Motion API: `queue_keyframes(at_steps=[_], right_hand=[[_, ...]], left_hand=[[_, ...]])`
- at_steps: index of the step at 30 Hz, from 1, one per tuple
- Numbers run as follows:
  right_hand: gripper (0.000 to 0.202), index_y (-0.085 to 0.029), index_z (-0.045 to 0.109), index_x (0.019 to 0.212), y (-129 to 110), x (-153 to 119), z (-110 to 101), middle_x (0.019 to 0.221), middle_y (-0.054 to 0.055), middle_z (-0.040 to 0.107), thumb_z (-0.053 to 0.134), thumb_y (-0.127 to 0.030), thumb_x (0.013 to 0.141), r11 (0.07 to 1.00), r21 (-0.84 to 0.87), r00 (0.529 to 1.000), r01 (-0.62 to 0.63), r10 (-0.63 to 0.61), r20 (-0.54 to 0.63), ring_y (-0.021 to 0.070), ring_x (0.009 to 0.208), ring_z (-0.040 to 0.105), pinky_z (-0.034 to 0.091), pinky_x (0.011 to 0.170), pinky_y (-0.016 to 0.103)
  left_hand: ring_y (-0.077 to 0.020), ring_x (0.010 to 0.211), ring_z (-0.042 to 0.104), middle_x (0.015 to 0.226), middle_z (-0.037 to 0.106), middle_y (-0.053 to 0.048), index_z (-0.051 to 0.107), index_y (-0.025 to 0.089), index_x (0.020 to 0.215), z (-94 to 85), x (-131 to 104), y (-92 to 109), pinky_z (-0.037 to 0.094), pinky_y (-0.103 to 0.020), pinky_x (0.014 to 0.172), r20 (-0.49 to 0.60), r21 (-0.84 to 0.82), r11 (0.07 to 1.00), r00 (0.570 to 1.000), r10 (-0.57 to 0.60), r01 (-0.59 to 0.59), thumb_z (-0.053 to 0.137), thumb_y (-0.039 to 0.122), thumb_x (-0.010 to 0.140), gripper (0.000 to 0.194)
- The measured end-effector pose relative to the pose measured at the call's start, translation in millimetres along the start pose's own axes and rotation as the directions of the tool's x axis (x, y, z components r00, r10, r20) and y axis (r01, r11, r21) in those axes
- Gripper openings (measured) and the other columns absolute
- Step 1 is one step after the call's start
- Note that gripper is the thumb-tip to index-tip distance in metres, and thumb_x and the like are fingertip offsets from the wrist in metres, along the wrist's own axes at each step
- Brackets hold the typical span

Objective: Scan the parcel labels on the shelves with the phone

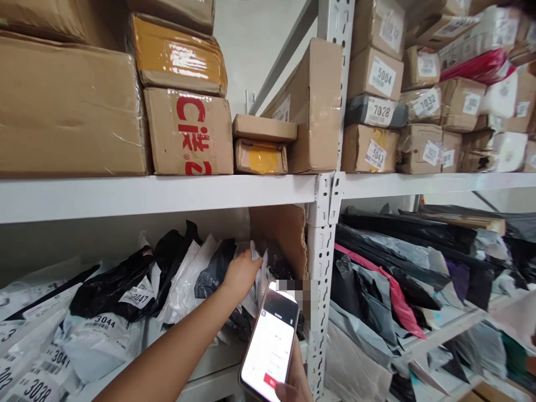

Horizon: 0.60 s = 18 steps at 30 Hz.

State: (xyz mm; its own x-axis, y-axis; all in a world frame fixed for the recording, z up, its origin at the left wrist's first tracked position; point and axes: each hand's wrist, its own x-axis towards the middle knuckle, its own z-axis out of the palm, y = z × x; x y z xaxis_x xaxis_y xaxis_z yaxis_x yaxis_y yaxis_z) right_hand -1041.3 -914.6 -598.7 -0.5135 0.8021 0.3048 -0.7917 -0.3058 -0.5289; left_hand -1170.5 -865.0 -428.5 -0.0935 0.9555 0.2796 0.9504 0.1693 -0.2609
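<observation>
My left hand [242, 274] reaches into the lower shelf from the left. Its fingers are closed on the upper edge of a pale plastic parcel bag [250, 298], partly hidden behind the hand. A phone [268, 349] with a lit screen is in my right hand [300, 373], thumb over its lower edge near a red button. Left of my left hand stand a dark plastic parcel [213, 272], a white parcel [183, 279] and a black bag [111, 293] labelled 3047. Behind, a cardboard sheet [282, 237] leans at the shelf's right end.
A white shelf edge [167, 196] runs above my hands, with cardboard boxes [71, 106] stacked on it. The perforated upright post [322, 279] stands just right of the phone. Numbered boxes [379, 75] and dark mailer bags [364, 290] fill the right-hand rack.
</observation>
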Motion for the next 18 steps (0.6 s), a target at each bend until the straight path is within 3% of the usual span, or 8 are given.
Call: queue_keyframes(at_steps=[2,3,7,9,12,14,18], right_hand=[[0.131,-0.032,0.013,0.154,2,0,4,0.110,0.011,0.077,0.092,-0.040,0.050,1.000,-0.024,0.999,-0.011,0.010,-0.038,0.0295,0.072,0.074,0.057,0.048,0.034],[0.134,-0.031,0.007,0.155,1,1,5,0.108,0.010,0.077,0.091,-0.039,0.051,0.999,-0.028,0.998,-0.019,0.017,-0.052,0.0293,0.072,0.074,0.056,0.046,0.031],[0.140,-0.029,0.004,0.155,0,2,4,0.109,0.012,0.077,0.092,-0.041,0.047,1.000,0.006,0.997,-0.027,0.027,-0.077,0.0334,0.078,0.075,0.056,0.045,0.032],[0.141,-0.029,0.005,0.154,2,4,0,0.111,0.013,0.077,0.093,-0.043,0.045,0.999,0.033,0.996,-0.018,0.020,-0.083,0.0369,0.086,0.075,0.059,0.050,0.036],[0.133,-0.030,0.021,0.151,8,11,-7,0.115,0.013,0.075,0.094,-0.048,0.040,0.998,0.038,0.997,0.050,-0.048,-0.059,0.0417,0.102,0.071,0.062,0.066,0.047],[0.114,-0.029,0.041,0.142,11,17,-14,0.111,0.012,0.076,0.092,-0.052,0.043,0.997,0.017,0.996,0.078,-0.077,-0.038,0.0424,0.106,0.070,0.061,0.075,0.052],[0.066,-0.026,0.061,0.124,14,30,-37,0.088,0.011,0.079,0.074,-0.061,0.070,1.000,-0.017,0.999,0.022,-0.022,-0.027,0.0396,0.091,0.074,0.060,0.073,0.055]], left_hand=[[-0.0251,0.103,0.064,0.124,0.058,-0.013,0.061,0.023,0.122,1.9,-3,-9,0.050,-0.034,0.084,0.019,-0.069,0.997,1.000,0.017,-0.016,0.036,0.016,0.093,0.040],[-0.0239,0.105,0.063,0.126,0.058,-0.011,0.061,0.025,0.122,2.5,-4,-14,0.049,-0.035,0.090,0.028,-0.114,0.992,0.998,0.053,-0.049,0.036,0.015,0.092,0.040],[-0.0158,0.116,0.058,0.120,0.064,-0.001,0.060,0.025,0.112,1.1,-9,-26,0.023,-0.038,0.119,0.019,-0.298,0.927,0.970,0.243,-0.227,0.039,0.002,0.082,0.043],[-0.0147,0.118,0.057,0.126,0.062,-0.002,0.057,0.023,0.116,-1.1,-14,-20,0.026,-0.035,0.118,0.003,-0.344,0.915,0.974,0.225,-0.210,0.038,0.000,0.080,0.047],[-0.0193,0.124,0.056,0.144,0.050,-0.015,0.040,0.013,0.138,-1.8,-23,-1,0.042,-0.029,0.105,0.047,-0.321,0.943,0.996,-0.075,0.087,0.039,-0.001,0.080,0.060],[-0.0221,0.123,0.057,0.137,0.056,-0.019,0.041,0.006,0.138,1.0,-30,9,0.041,-0.030,0.106,0.081,-0.279,0.936,0.976,-0.202,0.216,0.041,0.002,0.081,0.056],[-0.0236,0.115,0.061,0.111,0.069,-0.012,0.063,0.012,0.113,6.6,-40,11,0.029,-0.035,0.117,0.063,-0.236,0.971,0.998,-0.021,0.035,0.040,0.011,0.086,0.035]])
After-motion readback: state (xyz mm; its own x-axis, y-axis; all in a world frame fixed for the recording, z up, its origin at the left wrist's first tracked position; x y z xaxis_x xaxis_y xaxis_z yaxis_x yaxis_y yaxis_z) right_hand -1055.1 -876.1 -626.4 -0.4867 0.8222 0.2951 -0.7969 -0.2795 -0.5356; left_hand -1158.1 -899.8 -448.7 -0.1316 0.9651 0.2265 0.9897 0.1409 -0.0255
